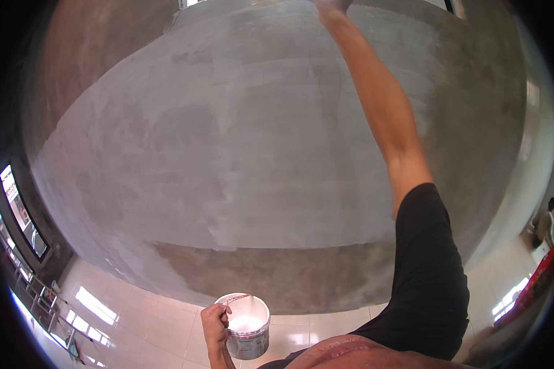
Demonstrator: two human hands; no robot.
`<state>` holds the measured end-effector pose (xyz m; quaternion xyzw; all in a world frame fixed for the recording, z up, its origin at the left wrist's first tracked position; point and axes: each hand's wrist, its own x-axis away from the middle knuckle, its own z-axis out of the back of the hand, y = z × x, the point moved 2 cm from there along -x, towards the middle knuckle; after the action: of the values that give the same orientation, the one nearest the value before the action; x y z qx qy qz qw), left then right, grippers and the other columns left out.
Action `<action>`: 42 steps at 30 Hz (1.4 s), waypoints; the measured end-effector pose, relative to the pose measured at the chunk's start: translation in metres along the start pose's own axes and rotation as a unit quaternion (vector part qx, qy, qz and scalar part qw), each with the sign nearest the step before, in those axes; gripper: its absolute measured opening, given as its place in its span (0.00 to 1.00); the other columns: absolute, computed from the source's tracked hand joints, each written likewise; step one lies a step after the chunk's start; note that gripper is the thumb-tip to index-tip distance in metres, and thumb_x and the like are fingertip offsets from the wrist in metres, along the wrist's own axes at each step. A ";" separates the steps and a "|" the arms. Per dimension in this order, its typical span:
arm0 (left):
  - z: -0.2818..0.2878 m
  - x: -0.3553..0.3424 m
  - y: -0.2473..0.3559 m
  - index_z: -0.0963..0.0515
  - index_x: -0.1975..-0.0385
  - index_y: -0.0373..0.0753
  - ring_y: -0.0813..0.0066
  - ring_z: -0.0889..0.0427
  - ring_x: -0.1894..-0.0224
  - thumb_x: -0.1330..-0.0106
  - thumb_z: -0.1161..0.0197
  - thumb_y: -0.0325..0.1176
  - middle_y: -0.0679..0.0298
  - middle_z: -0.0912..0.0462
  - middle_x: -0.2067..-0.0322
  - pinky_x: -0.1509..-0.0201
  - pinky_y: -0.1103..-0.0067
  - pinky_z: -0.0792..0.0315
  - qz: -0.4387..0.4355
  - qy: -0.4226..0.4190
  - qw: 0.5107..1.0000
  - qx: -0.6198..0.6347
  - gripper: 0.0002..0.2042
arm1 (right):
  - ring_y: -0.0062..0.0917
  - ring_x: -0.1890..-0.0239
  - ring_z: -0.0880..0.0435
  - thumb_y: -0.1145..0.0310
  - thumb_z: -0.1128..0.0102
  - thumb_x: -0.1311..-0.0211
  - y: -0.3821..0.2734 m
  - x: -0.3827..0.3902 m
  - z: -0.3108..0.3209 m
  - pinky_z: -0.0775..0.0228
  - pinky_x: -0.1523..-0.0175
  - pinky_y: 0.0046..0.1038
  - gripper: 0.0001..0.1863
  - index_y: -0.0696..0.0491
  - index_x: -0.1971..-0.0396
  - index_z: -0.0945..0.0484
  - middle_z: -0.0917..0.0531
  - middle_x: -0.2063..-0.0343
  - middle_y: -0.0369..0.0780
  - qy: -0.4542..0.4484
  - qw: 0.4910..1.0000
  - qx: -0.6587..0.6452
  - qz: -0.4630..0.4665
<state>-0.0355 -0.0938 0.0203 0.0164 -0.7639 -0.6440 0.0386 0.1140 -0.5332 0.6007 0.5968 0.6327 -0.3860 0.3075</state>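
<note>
My left hand [215, 324] is closed at the near left rim of a round bucket [248, 345], gripping what looks like its thin reddish handle [239, 299]. White material lies inside the bucket, and its outer wall is greyish. My right arm stretches far up along a grey wall [277, 154]. Only part of my right hand [333, 5] shows, cut off by the upper edge of the view. Its fingers, and anything in them, are hidden. A lighter grey coat covers much of the wall, with darker bare patches along the bottom and right.
Shiny pale floor tiles [154, 307] run along the wall's foot. At the far left stand a metal ladder or frame [55, 313] and dark-framed windows [23, 209]. Something red [532, 286] lies at the right, beside other clutter.
</note>
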 end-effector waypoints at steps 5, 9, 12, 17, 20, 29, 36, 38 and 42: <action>-0.008 0.002 -0.009 0.25 0.83 0.33 0.88 0.49 0.91 0.40 0.47 0.29 0.76 0.40 0.92 0.88 0.84 0.56 -0.018 0.027 0.999 0.028 0.11 | 0.40 0.74 0.13 0.62 0.38 0.49 0.015 -0.058 -0.008 0.21 0.64 0.38 0.16 0.63 0.80 0.18 0.15 0.78 0.51 0.107 0.920 0.351 0.135; 0.000 -0.002 -0.020 0.25 0.82 0.32 0.88 0.49 0.91 0.40 0.48 0.28 0.75 0.40 0.92 0.88 0.84 0.57 -0.019 0.031 0.998 0.044 0.11 | 0.49 0.67 0.15 0.58 0.44 0.45 0.020 -0.093 0.030 0.23 0.56 0.44 0.19 0.61 0.79 0.17 0.16 0.75 0.54 0.217 0.822 0.474 0.228; 0.000 -0.002 -0.016 0.25 0.83 0.32 0.88 0.50 0.91 0.40 0.48 0.28 0.76 0.40 0.92 0.88 0.84 0.57 -0.016 0.025 0.998 0.047 0.11 | 0.51 0.66 0.15 0.57 0.45 0.45 -0.025 -0.110 0.079 0.24 0.55 0.45 0.19 0.60 0.77 0.16 0.16 0.74 0.54 0.201 0.791 0.495 0.298; 0.003 -0.012 -0.023 0.25 0.83 0.32 0.89 0.50 0.92 0.40 0.48 0.28 0.76 0.40 0.92 0.88 0.84 0.57 0.002 0.006 0.998 0.058 0.11 | 0.48 0.67 0.15 0.63 0.46 0.42 -0.110 -0.123 0.113 0.24 0.57 0.44 0.15 0.58 0.74 0.15 0.15 0.73 0.52 0.286 0.663 0.611 0.323; 0.005 -0.010 -0.020 0.25 0.83 0.32 0.89 0.49 0.92 0.40 0.48 0.28 0.76 0.40 0.93 0.88 0.84 0.57 0.005 0.012 0.998 0.059 0.11 | 0.46 0.67 0.15 0.66 0.47 0.42 -0.113 -0.109 0.092 0.24 0.58 0.44 0.12 0.56 0.73 0.15 0.15 0.74 0.51 0.221 0.629 0.626 0.405; -0.004 -0.009 -0.029 0.26 0.83 0.32 0.89 0.49 0.92 0.40 0.48 0.28 0.75 0.41 0.93 0.89 0.84 0.57 0.020 0.045 0.998 0.029 0.12 | 0.39 0.81 0.18 0.69 0.41 0.52 0.051 -0.043 -0.036 0.26 0.74 0.40 0.06 0.53 0.82 0.19 0.19 0.84 0.46 0.000 0.674 0.587 0.447; 0.012 -0.043 -0.061 0.27 0.83 0.34 0.83 0.49 0.94 0.41 0.47 0.31 0.71 0.42 0.93 0.91 0.80 0.57 0.008 0.052 0.998 -0.043 0.11 | 0.41 0.75 0.15 0.68 0.45 0.46 0.077 0.009 -0.137 0.22 0.69 0.41 0.05 0.52 0.76 0.25 0.18 0.80 0.47 -0.069 0.804 0.429 0.406; 0.008 -0.042 -0.057 0.28 0.83 0.34 0.83 0.49 0.94 0.41 0.47 0.31 0.71 0.42 0.94 0.91 0.80 0.57 -0.004 0.059 0.997 -0.040 0.11 | 0.43 0.73 0.14 0.67 0.44 0.47 0.071 -0.011 -0.125 0.21 0.66 0.43 0.07 0.54 0.78 0.22 0.17 0.79 0.49 -0.018 0.829 0.442 0.344; 0.000 -0.025 -0.045 0.28 0.83 0.34 0.84 0.50 0.94 0.41 0.48 0.31 0.72 0.42 0.94 0.91 0.81 0.57 -0.033 0.069 0.996 -0.040 0.11 | 0.49 0.71 0.15 0.64 0.45 0.45 0.048 -0.074 -0.037 0.21 0.63 0.44 0.14 0.57 0.80 0.18 0.17 0.78 0.53 0.077 0.840 0.449 0.293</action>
<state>-0.0115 -0.0995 -0.0250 0.0846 -0.7319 -0.6725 0.0705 0.1719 -0.5407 0.6766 0.8549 0.2074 -0.4725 0.0542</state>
